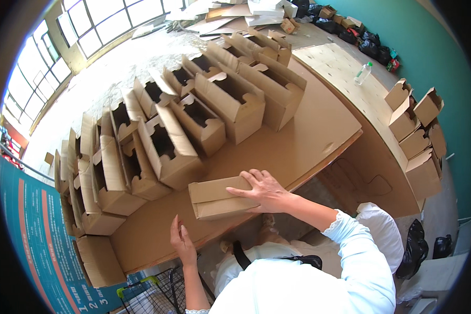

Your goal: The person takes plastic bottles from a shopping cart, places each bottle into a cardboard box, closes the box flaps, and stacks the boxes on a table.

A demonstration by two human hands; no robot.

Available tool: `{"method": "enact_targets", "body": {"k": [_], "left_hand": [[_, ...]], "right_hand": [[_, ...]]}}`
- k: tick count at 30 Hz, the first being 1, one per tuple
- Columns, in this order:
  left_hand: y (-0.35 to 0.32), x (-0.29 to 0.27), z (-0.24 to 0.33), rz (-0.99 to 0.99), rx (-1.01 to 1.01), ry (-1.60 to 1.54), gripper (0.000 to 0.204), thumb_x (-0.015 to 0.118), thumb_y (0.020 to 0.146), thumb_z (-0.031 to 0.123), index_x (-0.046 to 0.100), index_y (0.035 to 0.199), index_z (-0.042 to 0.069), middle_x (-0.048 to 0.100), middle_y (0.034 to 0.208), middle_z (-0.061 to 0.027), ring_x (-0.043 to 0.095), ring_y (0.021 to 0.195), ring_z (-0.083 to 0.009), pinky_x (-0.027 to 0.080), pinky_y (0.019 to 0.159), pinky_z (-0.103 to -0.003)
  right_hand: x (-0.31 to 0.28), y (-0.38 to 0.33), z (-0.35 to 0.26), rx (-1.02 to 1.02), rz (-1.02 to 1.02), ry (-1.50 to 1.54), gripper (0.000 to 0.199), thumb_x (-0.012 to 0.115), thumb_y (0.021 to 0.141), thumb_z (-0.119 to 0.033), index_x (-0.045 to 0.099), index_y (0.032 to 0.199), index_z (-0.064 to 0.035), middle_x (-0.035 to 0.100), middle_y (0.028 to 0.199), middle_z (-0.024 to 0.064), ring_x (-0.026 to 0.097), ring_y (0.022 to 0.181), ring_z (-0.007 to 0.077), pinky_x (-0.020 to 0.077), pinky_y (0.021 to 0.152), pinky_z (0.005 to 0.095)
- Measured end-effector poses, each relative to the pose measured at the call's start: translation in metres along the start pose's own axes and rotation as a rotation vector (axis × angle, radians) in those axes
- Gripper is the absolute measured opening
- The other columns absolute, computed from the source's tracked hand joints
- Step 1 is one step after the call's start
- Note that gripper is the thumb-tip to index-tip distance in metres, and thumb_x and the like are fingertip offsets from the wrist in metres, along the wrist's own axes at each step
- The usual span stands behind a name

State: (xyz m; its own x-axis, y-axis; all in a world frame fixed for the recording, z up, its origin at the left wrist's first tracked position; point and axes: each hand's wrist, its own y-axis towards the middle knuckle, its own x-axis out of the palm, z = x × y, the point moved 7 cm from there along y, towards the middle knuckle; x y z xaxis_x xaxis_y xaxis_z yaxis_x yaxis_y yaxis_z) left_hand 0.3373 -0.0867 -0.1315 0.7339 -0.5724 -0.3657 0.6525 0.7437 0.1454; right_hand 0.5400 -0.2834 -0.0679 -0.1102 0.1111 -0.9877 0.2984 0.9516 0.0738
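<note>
A long brown cardboard box (210,202) with its top flaps folded down lies near the front edge of the table. My right hand (266,191) grips its right end, thumb reaching along the top and fingers spread over the far side. Just left of the box and nearer to me, my left hand (182,243) is held up empty, fingers stretched out and apart from the cardboard. Beyond both hands, several open-topped cardboard boxes (230,124) stand in slanting rows, their flaps raised and their insides dark.
The brown tabletop (311,133) ends close to my body. A wire basket (165,290) with green parts sits below its front left. At right are a wooden board (335,65) with a plastic bottle (362,73), stacked open boxes (423,170) and black bags (414,248).
</note>
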Motion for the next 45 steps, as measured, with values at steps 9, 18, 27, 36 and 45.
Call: {"method": "enact_targets", "body": {"k": [9, 18, 27, 36, 45], "left_hand": [[0.001, 0.141, 0.028, -0.103, 0.077, 0.065, 0.034, 0.051, 0.095, 0.005, 0.058, 0.128, 0.001, 0.057, 0.128, -0.0196, 0.059, 0.114, -0.0296, 0.047, 0.096, -0.037], [0.012, 0.234, 0.066, -0.235, 0.145, 0.203, 0.035, 0.051, 0.092, -0.002, 0.059, 0.126, 0.001, 0.057, 0.127, -0.0166, 0.06, 0.111, -0.0252, 0.048, 0.092, -0.033], [-0.012, 0.226, 0.053, -0.115, -0.006, 0.274, 0.036, 0.053, 0.091, 0.002, 0.055, 0.127, -0.002, 0.057, 0.127, -0.0237, 0.055, 0.119, -0.0388, 0.043, 0.101, -0.043], [-0.029, 0.189, 0.038, 0.023, -0.113, 0.203, 0.036, 0.053, 0.097, 0.014, 0.053, 0.13, -0.002, 0.058, 0.126, -0.0225, 0.056, 0.118, -0.0366, 0.043, 0.101, -0.041], [-0.02, 0.176, 0.025, -0.128, -0.105, 0.207, 0.037, 0.055, 0.097, 0.016, 0.053, 0.131, 0.001, 0.056, 0.128, -0.0226, 0.055, 0.118, -0.0378, 0.043, 0.1, -0.041]], "right_hand": [[-0.056, -0.156, 0.199, 0.395, 0.059, -0.175, 0.087, 0.081, 0.067, -0.049, 0.044, 0.145, -0.0359, 0.048, 0.129, 0.0194, 0.05, 0.115, 0.0343, 0.0466, 0.091, 0.0466], [-0.063, -0.168, 0.411, 1.1, 0.258, -0.235, 0.083, 0.081, 0.069, -0.051, 0.048, 0.142, -0.0331, 0.049, 0.133, 0.0161, 0.05, 0.12, 0.0323, 0.0471, 0.094, 0.0475], [-0.051, 0.011, 0.482, 1.153, 0.129, -0.086, 0.082, 0.067, 0.079, -0.063, 0.04, 0.148, -0.029, 0.039, 0.147, 0.0181, 0.041, 0.131, 0.0367, 0.0452, 0.1, 0.0498], [-0.03, 0.043, 0.522, 1.021, 0.117, 0.159, 0.087, 0.05, 0.085, -0.072, 0.033, 0.152, -0.019, 0.029, 0.156, 0.0193, 0.035, 0.14, 0.0393, 0.0368, 0.109, 0.0519], [-0.348, -0.033, 0.228, -0.381, 1.053, 0.439, 0.066, 0.074, 0.082, -0.028, 0.05, 0.137, 0.0009, 0.051, 0.143, 0.0146, 0.048, 0.131, 0.0261, 0.0364, 0.109, 0.0435]]}}
